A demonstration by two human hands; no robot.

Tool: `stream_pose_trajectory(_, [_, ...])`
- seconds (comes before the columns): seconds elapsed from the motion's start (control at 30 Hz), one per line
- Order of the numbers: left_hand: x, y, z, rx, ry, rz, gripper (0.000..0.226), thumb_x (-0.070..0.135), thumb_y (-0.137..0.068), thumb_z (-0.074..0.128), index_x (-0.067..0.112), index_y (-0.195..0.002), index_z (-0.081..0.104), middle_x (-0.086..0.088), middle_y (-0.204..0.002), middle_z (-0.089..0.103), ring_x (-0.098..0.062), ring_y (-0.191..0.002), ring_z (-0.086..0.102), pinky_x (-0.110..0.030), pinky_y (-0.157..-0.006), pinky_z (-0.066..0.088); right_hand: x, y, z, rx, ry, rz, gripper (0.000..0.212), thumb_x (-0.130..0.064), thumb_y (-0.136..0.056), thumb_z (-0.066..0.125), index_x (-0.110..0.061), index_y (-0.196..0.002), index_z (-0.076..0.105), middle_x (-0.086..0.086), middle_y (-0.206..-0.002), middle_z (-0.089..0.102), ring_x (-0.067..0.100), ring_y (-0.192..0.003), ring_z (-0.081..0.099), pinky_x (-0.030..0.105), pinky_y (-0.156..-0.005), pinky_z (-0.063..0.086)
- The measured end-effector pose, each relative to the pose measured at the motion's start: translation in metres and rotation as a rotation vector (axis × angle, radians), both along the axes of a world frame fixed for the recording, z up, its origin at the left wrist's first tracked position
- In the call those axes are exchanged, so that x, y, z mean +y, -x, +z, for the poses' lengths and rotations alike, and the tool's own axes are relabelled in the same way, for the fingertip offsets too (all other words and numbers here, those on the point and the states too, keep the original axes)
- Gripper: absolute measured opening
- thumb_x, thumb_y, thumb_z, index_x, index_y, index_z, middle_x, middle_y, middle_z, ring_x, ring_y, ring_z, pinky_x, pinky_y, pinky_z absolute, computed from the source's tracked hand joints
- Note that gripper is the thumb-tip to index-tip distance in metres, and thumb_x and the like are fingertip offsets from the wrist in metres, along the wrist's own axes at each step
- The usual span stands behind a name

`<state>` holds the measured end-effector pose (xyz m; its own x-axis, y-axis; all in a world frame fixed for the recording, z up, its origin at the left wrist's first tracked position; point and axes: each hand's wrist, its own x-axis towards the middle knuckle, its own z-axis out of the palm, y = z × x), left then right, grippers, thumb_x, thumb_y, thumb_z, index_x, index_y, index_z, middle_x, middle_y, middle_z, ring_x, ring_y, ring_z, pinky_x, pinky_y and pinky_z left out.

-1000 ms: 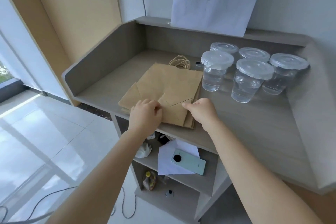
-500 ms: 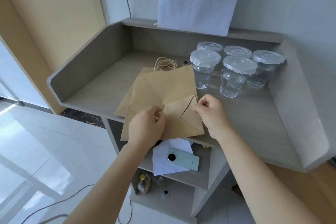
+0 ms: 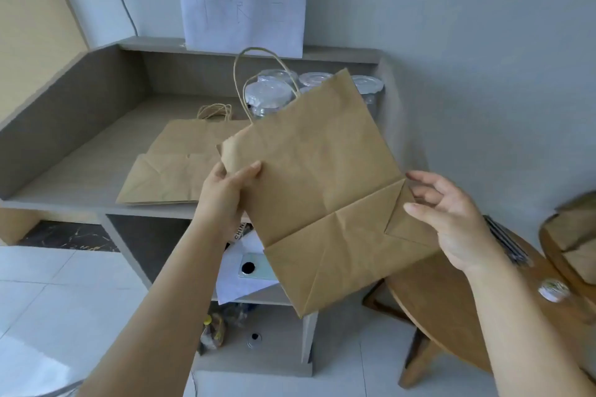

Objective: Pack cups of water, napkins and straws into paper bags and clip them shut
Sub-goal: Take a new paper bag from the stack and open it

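Left hand [image 3: 225,193] gripped the flat paper bag [image 3: 322,190] by its side edge, thumb on its face, holding it in the air. Right hand [image 3: 451,219], fingers loosely spread, touched the bag's folded bottom edge. Beyond both hands ran a grey counter [image 3: 96,151] against a grey wall, bearing stacked bags [image 3: 174,167] and lidded cups [image 3: 267,97], partly hidden by the raised bag. A wooden table [image 3: 451,309] stood under the right hand.

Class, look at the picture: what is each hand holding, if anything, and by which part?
The left hand grips the flat paper bag by its left side edge. The right hand is open beside the bag's folded bottom, gripping nothing.
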<state>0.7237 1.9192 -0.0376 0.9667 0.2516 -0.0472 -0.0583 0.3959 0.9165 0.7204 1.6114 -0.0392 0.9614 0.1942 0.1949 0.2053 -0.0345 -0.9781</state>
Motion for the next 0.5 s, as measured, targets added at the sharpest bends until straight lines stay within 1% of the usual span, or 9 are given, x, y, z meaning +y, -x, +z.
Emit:
stream_pose_trajectory(0.1, [-0.051, 0.020, 0.007, -0.081, 0.047, -0.064, 0.021, 0.007, -0.084, 0.064, 0.011, -0.105, 0.066, -0.007, -0.100, 0.073, -0.021, -0.091, 0.069, -0.031, -0.072, 0.058, -0.038, 0.026, -0.012, 0.045, 0.200, -0.183, 0.036, -0.001, -0.082, 0.065, -0.030, -0.104, 0.062, 0.000, -0.102, 0.070, 0.012, -0.095, 0.064, 0.026, -0.085, 0.049])
stream_pose_trajectory(0.17, [-0.089, 0.036, 0.010, -0.130, 0.054, -0.113, 0.016, 0.006, -0.084, 0.063, 0.013, -0.099, 0.067, -0.006, -0.096, 0.074, -0.020, -0.089, 0.070, -0.029, -0.069, 0.057, -0.055, 0.045, -0.019, 0.034, 0.414, -0.376, 0.032, -0.007, -0.084, 0.065, -0.027, -0.109, 0.060, -0.001, -0.110, 0.064, 0.014, -0.104, 0.059, 0.029, -0.092, 0.046])
stream_pose_trajectory(0.23, [-0.129, 0.053, 0.008, -0.170, 0.007, -0.124, 0.014, 0.006, -0.086, 0.063, 0.016, -0.095, 0.067, -0.003, -0.093, 0.074, -0.018, -0.089, 0.071, -0.027, -0.068, 0.057, -0.066, 0.066, -0.024, -0.103, 0.599, -0.627, 0.037, -0.013, -0.083, 0.066, -0.013, -0.119, 0.056, 0.004, -0.118, 0.055, 0.020, -0.112, 0.052, 0.028, -0.096, 0.039])
stream_pose_trajectory(0.27, [-0.149, 0.061, 0.006, -0.195, -0.024, -0.127, 0.016, 0.007, -0.087, 0.062, 0.020, -0.094, 0.068, -0.001, -0.093, 0.074, -0.018, -0.089, 0.071, -0.029, -0.069, 0.057, -0.069, 0.075, -0.024, -0.189, 0.625, -0.737, 0.036, -0.017, -0.083, 0.067, -0.010, -0.116, 0.055, 0.007, -0.116, 0.053, 0.023, -0.110, 0.051, 0.026, -0.092, 0.038])
stream_pose_trajectory(0.3, [-0.168, 0.069, 0.003, -0.222, -0.049, -0.131, 0.019, 0.007, -0.089, 0.062, 0.024, -0.091, 0.070, 0.000, -0.093, 0.074, -0.018, -0.090, 0.070, -0.030, -0.071, 0.058, -0.072, 0.083, -0.021, -0.223, 0.601, -0.795, 0.030, -0.024, -0.084, 0.066, -0.011, -0.108, 0.054, 0.006, -0.111, 0.052, 0.024, -0.105, 0.053, 0.025, -0.085, 0.040])
stream_pose_trajectory(0.33, [-0.187, 0.077, 0.000, -0.250, -0.079, -0.132, 0.022, 0.007, -0.089, 0.061, 0.027, -0.089, 0.071, 0.002, -0.093, 0.074, -0.017, -0.091, 0.070, -0.030, -0.073, 0.058, -0.073, 0.089, -0.015, -0.179, 0.524, -0.791, 0.025, -0.034, -0.084, 0.063, -0.016, -0.097, 0.052, 0.001, -0.104, 0.052, 0.023, -0.097, 0.055, 0.025, -0.077, 0.043])
stream_pose_trajectory(0.4, [-0.221, 0.090, -0.009, -0.307, -0.174, -0.148, 0.027, 0.007, -0.091, 0.058, 0.031, -0.089, 0.070, 0.009, -0.092, 0.074, -0.012, -0.091, 0.069, -0.025, -0.076, 0.056, -0.073, 0.095, 0.000, 0.076, 0.270, -0.647, 0.031, -0.054, -0.083, 0.056, -0.024, -0.087, 0.048, -0.004, -0.097, 0.053, 0.016, -0.089, 0.056, 0.027, -0.068, 0.051])
stream_pose_trajectory(0.47, [-0.249, 0.100, -0.017, -0.372, -0.303, -0.180, 0.029, 0.004, -0.093, 0.055, 0.030, -0.094, 0.066, 0.016, -0.090, 0.072, -0.004, -0.090, 0.066, -0.017, -0.078, 0.052, -0.080, 0.094, 0.012, 0.319, 0.037, -0.519, 0.043, -0.067, -0.079, 0.052, -0.028, -0.097, 0.050, -0.004, -0.103, 0.054, 0.016, -0.095, 0.057, 0.031, -0.061, 0.056])
stream_pose_trajectory(0.5, [-0.261, 0.104, -0.021, -0.405, -0.373, -0.191, 0.030, 0.002, -0.093, 0.054, 0.029, -0.095, 0.065, 0.018, -0.089, 0.071, 0.000, -0.089, 0.064, -0.013, -0.078, 0.049, -0.086, 0.093, 0.018, 0.382, -0.027, -0.492, 0.053, -0.069, -0.077, 0.053, -0.026, -0.107, 0.050, -0.002, -0.108, 0.054, 0.019, -0.099, 0.057, 0.033, -0.059, 0.057])
